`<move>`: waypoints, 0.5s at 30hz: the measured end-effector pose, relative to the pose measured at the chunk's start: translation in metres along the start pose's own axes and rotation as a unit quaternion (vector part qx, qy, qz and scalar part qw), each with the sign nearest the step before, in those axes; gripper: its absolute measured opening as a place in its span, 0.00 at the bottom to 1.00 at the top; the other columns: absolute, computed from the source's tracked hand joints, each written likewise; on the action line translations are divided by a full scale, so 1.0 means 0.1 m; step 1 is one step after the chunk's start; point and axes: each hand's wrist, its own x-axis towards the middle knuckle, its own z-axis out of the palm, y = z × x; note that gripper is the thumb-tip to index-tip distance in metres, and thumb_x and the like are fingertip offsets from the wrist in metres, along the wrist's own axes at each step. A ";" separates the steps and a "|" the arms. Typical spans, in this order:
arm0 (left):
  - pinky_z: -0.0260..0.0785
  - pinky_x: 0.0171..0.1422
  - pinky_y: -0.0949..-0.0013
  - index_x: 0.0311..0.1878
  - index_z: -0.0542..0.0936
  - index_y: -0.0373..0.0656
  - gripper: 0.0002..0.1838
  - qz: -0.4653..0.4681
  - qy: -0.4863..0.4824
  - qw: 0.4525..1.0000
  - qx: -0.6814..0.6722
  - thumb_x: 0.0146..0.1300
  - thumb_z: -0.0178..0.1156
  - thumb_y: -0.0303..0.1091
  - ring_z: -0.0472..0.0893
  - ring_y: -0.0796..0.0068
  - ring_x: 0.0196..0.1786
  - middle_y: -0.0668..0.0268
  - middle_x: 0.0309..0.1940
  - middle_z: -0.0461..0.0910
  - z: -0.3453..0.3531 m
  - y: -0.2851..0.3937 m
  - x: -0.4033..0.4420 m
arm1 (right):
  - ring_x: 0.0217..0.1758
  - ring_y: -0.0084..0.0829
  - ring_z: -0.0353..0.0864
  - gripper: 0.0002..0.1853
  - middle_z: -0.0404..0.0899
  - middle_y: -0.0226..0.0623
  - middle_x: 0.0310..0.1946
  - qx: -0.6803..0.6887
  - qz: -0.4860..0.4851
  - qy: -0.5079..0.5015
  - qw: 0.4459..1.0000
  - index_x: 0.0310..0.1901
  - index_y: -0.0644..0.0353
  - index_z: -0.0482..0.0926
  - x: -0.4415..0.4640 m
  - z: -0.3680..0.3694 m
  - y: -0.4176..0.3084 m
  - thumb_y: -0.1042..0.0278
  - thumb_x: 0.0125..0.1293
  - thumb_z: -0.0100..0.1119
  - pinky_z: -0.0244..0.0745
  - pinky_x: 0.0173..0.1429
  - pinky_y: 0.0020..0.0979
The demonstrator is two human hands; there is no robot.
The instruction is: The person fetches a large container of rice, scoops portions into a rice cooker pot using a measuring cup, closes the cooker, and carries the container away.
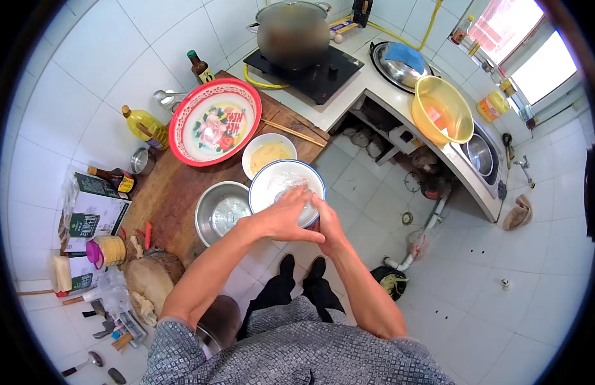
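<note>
A white bowl with a blue rim point(262, 186) is held over the table's front edge, tilted a little toward me. My right hand point(327, 226) grips its near right rim, with part of the fingers hidden behind the bowl. My left hand point(281, 215) reaches over the near rim, its fingers stretched into the bowl against something whitish that I cannot make out. Just left of the bowl is a steel basin point(207, 215) with a shiny inside. Behind it stands a smaller white bowl of yellowish liquid point(270, 154).
A red-rimmed enamel basin point(182, 138) and chopsticks point(294, 132) lie on the wooden table point(156, 199). A pot point(291, 38) stands on the black cooktop point(323, 80). Right are a yellow basin point(464, 119) and sink point(496, 163); left, a round chopping block point(153, 276) and bottles.
</note>
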 end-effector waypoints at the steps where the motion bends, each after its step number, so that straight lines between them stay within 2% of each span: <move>1: 0.41 0.83 0.53 0.75 0.50 0.28 0.64 -0.021 0.025 0.999 0.020 0.52 0.64 0.72 0.45 0.39 0.80 0.36 0.77 0.43 -0.03 -0.02 0.00 | 0.50 0.35 0.82 0.28 0.78 0.39 0.52 0.013 -0.018 -0.001 1.000 0.63 0.62 0.68 0.01 -0.02 0.04 0.49 0.72 0.54 0.80 0.54 0.37; 2: 0.43 0.82 0.52 0.73 0.56 0.24 0.63 -0.042 0.050 0.997 0.041 0.52 0.64 0.73 0.47 0.39 0.79 0.33 0.76 0.44 -0.04 -0.03 0.00 | 0.47 0.34 0.83 0.26 0.79 0.40 0.51 0.027 -0.037 -0.003 0.999 0.63 0.63 0.68 0.04 -0.04 0.07 0.51 0.73 0.53 0.82 0.49 0.36; 5: 0.45 0.82 0.53 0.70 0.61 0.23 0.62 -0.062 0.042 0.993 0.090 0.50 0.64 0.74 0.50 0.40 0.79 0.33 0.74 0.49 -0.06 -0.01 -0.04 | 0.45 0.32 0.84 0.25 0.79 0.39 0.50 0.018 -0.054 -0.002 0.998 0.62 0.62 0.69 0.09 -0.03 0.08 0.52 0.73 0.53 0.84 0.43 0.37; 6: 0.45 0.82 0.53 0.70 0.61 0.23 0.62 -0.065 0.040 0.993 0.091 0.50 0.64 0.74 0.50 0.40 0.79 0.33 0.74 0.49 -0.01 -0.04 -0.09 | 0.45 0.32 0.84 0.25 0.79 0.39 0.50 0.021 -0.053 -0.004 0.998 0.62 0.62 0.69 0.06 0.03 0.08 0.52 0.73 0.53 0.84 0.43 0.37; 8: 0.50 0.80 0.52 0.67 0.65 0.24 0.60 -0.044 0.052 0.991 0.113 0.50 0.64 0.74 0.57 0.40 0.76 0.34 0.70 0.60 0.14 -0.11 -0.08 | 0.45 0.35 0.86 0.23 0.81 0.42 0.50 -0.005 -0.062 0.027 0.998 0.61 0.62 0.70 0.05 0.06 -0.01 0.52 0.75 0.50 0.86 0.44 0.40; 9: 0.50 0.80 0.52 0.67 0.65 0.24 0.60 -0.047 0.053 0.991 0.113 0.50 0.64 0.74 0.57 0.40 0.76 0.34 0.70 0.60 0.12 -0.08 -0.12 | 0.45 0.35 0.86 0.23 0.81 0.42 0.50 -0.005 -0.061 0.024 0.998 0.61 0.62 0.70 0.09 0.06 -0.01 0.52 0.75 0.50 0.86 0.44 0.40; 11: 0.55 0.77 0.52 0.64 0.70 0.26 0.57 -0.048 0.017 0.993 0.110 0.49 0.64 0.75 0.65 0.42 0.72 0.37 0.66 0.67 0.10 0.03 -0.22 | 0.44 0.33 0.86 0.21 0.82 0.40 0.48 -0.044 -0.095 0.056 0.993 0.59 0.61 0.71 0.16 0.01 -0.01 0.53 0.74 0.51 0.86 0.43 0.38; 12: 0.58 0.74 0.52 0.60 0.73 0.29 0.52 -0.002 0.096 0.988 0.119 0.51 0.65 0.72 0.71 0.47 0.66 0.41 0.61 0.73 0.17 0.00 -0.25 | 0.43 0.30 0.86 0.22 0.82 0.39 0.46 -0.058 -0.100 0.064 0.991 0.59 0.60 0.71 0.14 0.05 -0.08 0.53 0.73 0.52 0.86 0.41 0.35; 15: 0.58 0.74 0.50 0.58 0.75 0.31 0.46 -0.013 0.154 0.985 0.070 0.52 0.67 0.67 0.76 0.50 0.62 0.46 0.55 0.78 0.25 -0.07 -0.23 | 0.42 0.30 0.86 0.22 0.83 0.38 0.45 -0.088 -0.065 0.095 0.989 0.59 0.59 0.72 0.14 0.15 -0.25 0.52 0.71 0.56 0.85 0.38 0.33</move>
